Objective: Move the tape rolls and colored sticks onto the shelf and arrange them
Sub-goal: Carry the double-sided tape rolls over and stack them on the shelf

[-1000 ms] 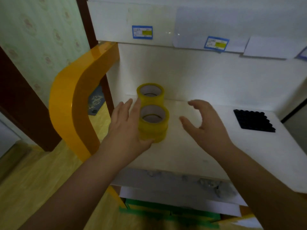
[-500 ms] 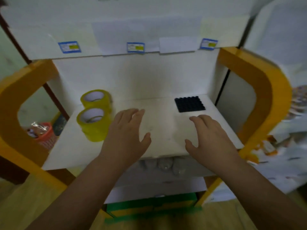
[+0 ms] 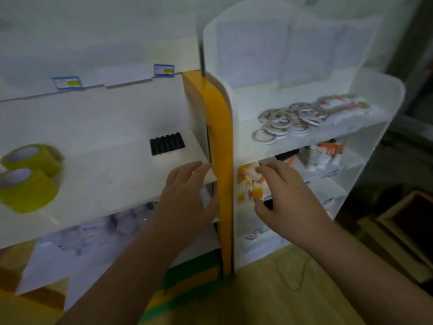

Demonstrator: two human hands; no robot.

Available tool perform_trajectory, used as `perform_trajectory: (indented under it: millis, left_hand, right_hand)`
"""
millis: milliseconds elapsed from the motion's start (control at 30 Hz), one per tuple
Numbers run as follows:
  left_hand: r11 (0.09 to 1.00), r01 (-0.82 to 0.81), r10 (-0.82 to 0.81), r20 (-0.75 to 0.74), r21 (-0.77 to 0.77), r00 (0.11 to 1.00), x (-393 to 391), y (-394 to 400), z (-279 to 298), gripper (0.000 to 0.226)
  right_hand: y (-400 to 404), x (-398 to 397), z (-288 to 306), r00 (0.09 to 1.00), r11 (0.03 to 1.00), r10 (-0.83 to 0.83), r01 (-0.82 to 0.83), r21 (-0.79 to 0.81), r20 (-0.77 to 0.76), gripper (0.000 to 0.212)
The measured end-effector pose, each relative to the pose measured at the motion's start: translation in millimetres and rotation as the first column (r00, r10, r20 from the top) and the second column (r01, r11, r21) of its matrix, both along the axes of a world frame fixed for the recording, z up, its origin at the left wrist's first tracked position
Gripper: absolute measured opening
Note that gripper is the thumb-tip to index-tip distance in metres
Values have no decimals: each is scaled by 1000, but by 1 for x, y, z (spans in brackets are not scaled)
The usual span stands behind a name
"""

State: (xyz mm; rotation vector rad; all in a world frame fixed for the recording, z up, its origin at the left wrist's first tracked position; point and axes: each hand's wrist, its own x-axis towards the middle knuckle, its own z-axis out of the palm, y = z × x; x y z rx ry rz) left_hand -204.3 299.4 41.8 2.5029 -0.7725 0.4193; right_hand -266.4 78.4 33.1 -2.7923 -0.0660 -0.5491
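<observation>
Head cam, only view here, and it's pretty motion-blurred. Two fat yellow tape rolls (image 3: 28,177) sit on the far left of the white shelf board (image 3: 112,181), standing on end w/ the cores facing up, one right behind the other and touching or nearly so. Further right on the same board, near the back, there's a small black ribbed mat (image 3: 167,143) (spiky-looking, can't say more).

Left hand (image 3: 185,200) hovers over the right front corner of that board, fingers straight-ish and loosely spread, holding nothing. Its thumb side is right up against the glossy orange side panel (image 3: 221,160) that splits the two units.

Right hand (image 3: 287,195) is on the other side of that panel, reaching into the white shelving unit (image 3: 384,95) at its 2nd tier. Fingers slightly bent, thumb out, fingertips at some orange-and-white packets (image 3: 248,181). Can't tell if it's actually touching or pinching one, too blurry.

Up on that unit's top tier: a pile of thin white tape rings (image 3: 288,120), lying flat and overlapping. Below them, more white/orange packaged stuff (image 3: 324,156), unreadable. Wood floor (image 3: 269,294) underneath.
</observation>
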Motion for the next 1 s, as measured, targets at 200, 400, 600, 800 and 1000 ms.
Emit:
perform_trajectory:
  millis: [200, 400, 600, 800, 1000]
  left_hand:
    - [993, 80, -76, -48, 81, 996, -10, -71, 0, 71]
    - [990, 122, -115, -98, 64, 988, 12, -130, -2, 74]
    - [991, 135, -135, -100, -1, 986, 61, -187, -17, 73]
    - [993, 102, -110, -153, -58, 982, 122, -233, -21, 71]
    - [991, 122, -130, -183, -59, 974, 168, -262, -26, 76]
  right_hand:
    - [-71, -23, 3, 988, 991, -130, 131, -2, -81, 69]
    - [-114, -18, -7, 979, 983, -178, 181, 25, -95, 62]
    - [-159, 23, -15, 974, 981, -192, 191, -17, -117, 62]
    - [-211, 96, -6, 974, 982, -187, 182, -49, -129, 64]
    - [-242, 154, -4, 969, 978, -208, 205, -34, -132, 62]
